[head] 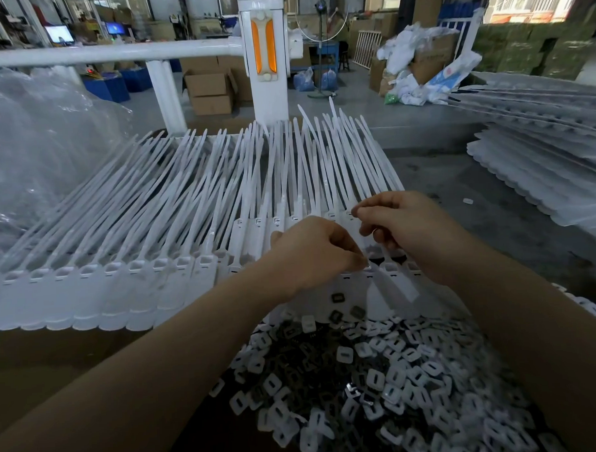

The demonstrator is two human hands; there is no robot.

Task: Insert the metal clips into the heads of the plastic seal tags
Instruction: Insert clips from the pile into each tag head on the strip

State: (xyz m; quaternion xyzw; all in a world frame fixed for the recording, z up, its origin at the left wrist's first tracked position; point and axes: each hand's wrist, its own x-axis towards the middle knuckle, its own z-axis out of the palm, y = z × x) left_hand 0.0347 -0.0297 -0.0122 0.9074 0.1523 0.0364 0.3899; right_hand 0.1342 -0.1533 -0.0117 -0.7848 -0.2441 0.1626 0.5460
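Just clip (367, 266) between left fingers (354, 257)

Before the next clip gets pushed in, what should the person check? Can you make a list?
1. Left hand pinches a small shiny metal clip: ok.
2. Clip sits over a white plastic seal tag head: ok.
3. Clip turned the right way: cannot tell.
4. Right hand steadies a tag strap: cannot tell.
5. Heap of square metal clips within reach: ok.
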